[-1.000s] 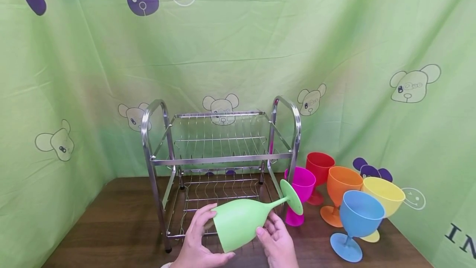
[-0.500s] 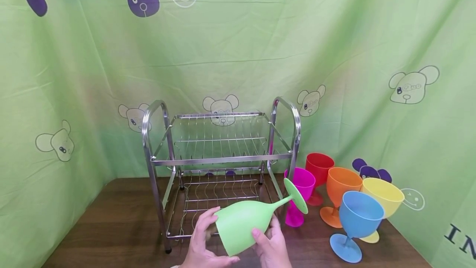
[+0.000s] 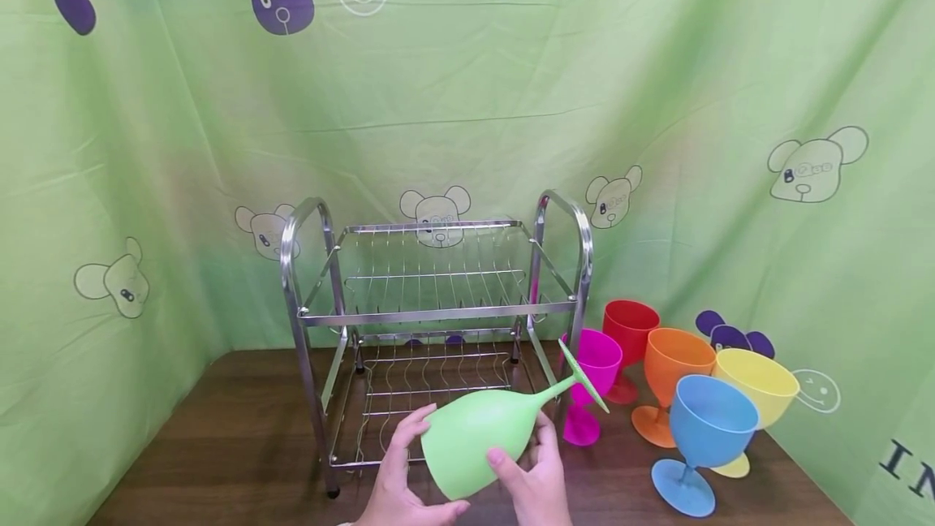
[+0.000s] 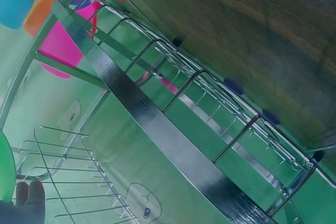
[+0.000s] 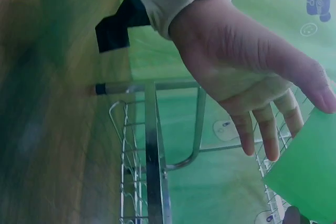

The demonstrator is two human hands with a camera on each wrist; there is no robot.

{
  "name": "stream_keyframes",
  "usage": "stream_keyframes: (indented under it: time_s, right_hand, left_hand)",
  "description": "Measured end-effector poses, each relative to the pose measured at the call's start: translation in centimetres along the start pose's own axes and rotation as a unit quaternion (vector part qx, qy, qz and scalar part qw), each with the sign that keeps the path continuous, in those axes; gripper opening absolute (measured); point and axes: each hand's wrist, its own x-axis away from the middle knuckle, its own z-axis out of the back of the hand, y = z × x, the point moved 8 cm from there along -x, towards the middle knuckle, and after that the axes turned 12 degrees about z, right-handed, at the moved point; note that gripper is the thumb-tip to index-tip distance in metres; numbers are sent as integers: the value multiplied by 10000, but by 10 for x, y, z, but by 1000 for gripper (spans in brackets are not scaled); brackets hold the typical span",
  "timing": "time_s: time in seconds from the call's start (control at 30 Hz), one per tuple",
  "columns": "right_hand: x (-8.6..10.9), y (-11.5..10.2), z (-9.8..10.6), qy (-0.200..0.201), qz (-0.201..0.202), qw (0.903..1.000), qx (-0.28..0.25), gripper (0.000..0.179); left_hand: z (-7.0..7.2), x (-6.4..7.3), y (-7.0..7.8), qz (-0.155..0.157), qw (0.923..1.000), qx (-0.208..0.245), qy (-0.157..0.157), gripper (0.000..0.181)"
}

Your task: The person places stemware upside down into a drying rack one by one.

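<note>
Both hands hold a light green plastic goblet (image 3: pixel 478 441) in front of the dish rack, tilted with its mouth towards the lower left and its foot up to the right. The left hand (image 3: pixel 400 477) grips the rim end, fingertips on top and thumb below. The right hand (image 3: pixel 536 473) holds the bowl near the stem, thumb on the near side and fingers behind. The right wrist view shows the right hand (image 5: pixel 252 72) with its thumb against the green goblet (image 5: pixel 310 166). Only fingertips of the left hand (image 4: pixel 30 200) appear in the left wrist view.
A two-tier metal dish rack (image 3: pixel 438 316) stands on the brown wooden table (image 3: pixel 197 445). To its right are upright goblets: magenta (image 3: pixel 595 364), red (image 3: pixel 630 331), orange (image 3: pixel 675 364), yellow (image 3: pixel 760 384) and blue (image 3: pixel 712 420). A green printed curtain (image 3: pixel 467 104) hangs behind.
The goblet has shifted slightly right and turned, so its foot now shows nearly edge-on. The right hand has moved a little left, its thumb further onto the bowl; the left hand moved slightly right.
</note>
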Motion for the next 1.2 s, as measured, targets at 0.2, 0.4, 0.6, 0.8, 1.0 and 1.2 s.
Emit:
stream_keyframes:
  time_s: [0.2,0.4,0.6,0.8,1.0,1.2]
  right_hand:
    - [-1,-3,0,146,98,9996,217,68]
    - [-4,-9,-3,222,234,9969,719,74]
    - [-8,-20,-7,51,364,9888,1444,78]
    - [-17,-36,-12,-331,897,9685,2299,79]
    - [-24,-44,-19,-681,1153,9522,2745,79]
    - [-36,-56,-29,-945,1682,9392,2841,77]
  left_hand:
    - [-1,0,-1,643,9943,-854,-31,92]
    - [-3,-3,-3,1513,9807,-1234,-140,97]
    - [-2,-3,-6,2148,9695,-1168,-174,97]
    - [-2,-4,-8,2331,9676,-956,-137,90]
    - [2,-5,-7,1993,9737,-1099,-71,87]
    - [10,-10,-6,1883,9764,-1055,-38,85]
